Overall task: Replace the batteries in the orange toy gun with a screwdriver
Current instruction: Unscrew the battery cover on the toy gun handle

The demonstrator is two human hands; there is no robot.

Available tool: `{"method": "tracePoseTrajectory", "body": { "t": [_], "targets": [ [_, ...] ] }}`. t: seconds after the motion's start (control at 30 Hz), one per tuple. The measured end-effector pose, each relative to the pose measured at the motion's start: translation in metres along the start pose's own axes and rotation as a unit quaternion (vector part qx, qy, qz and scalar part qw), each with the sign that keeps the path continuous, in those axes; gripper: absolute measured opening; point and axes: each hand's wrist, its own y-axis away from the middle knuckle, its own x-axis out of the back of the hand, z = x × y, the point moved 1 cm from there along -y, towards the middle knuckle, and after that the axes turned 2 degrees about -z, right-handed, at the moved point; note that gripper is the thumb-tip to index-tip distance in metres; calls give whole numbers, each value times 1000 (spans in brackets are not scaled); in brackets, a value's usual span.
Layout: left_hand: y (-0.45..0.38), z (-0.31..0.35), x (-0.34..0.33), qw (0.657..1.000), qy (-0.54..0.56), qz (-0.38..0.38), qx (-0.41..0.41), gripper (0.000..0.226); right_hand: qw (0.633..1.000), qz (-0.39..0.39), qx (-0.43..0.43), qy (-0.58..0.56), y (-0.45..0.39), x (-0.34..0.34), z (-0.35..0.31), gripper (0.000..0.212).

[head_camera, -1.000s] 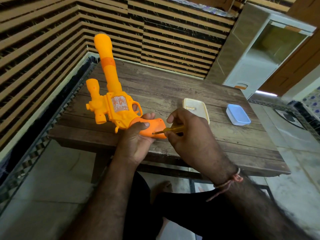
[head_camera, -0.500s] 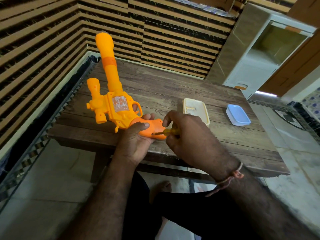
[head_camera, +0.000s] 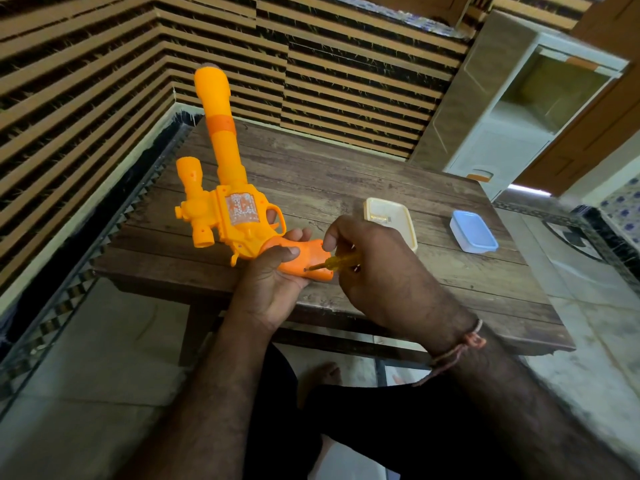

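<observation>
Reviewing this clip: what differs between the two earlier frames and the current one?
Very little. The right hand has shifted its fingers around the screwdriver, as if turning it, and more of the yellow handle shows than half a second ago. Its tip stays at the same spot on the grip of the toy gun. The left hand still holds the grip; both containers have not moved.

A dark wooden worktop [head_camera: 346, 174] is standing against brown striped walls [head_camera: 86, 64]; a white cabinet [head_camera: 502, 133] is sitting beside it on pale floor tiles [head_camera: 588, 323].
</observation>
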Motion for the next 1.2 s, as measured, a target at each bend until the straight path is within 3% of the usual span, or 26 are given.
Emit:
{"method": "tracePoseTrajectory", "body": {
  "t": [0.1,0.2,0.3,0.43,0.6,0.83,0.93,1.1,1.2],
  "targets": [
    [4,2,-8,1000,1,2,-12,51,1000,-10,11,18,0,-6,0,23],
    [1,2,-1,1000,16,24,5,33,999,22,10,47,0,-9,1,15],
    [1,3,0,999,3,36,24,24,999,44,14,15,-1,-6,0,25],
    [3,3,-6,999,28,22,18,41,996,68,3,-52,3,-2,5,33],
    [0,3,-6,999,39,34,13,23,990,108,-35,-79,9,-3,13,23],
    [3,5,-10,999,40,19,9,32,991,90,-39,-90,12,-10,11,12],
    [5,7,-14,1000,11,21,9,52,992,89,-37,-81,12,-12,12,11],
    [8,7,-17,1000,-11,11,5,67,993,90,-46,-66,10,-15,12,7],
    [7,7,-15,1000,-10,1,0,51,992,97,-51,-59,8,-16,11,5]
  ]
}}
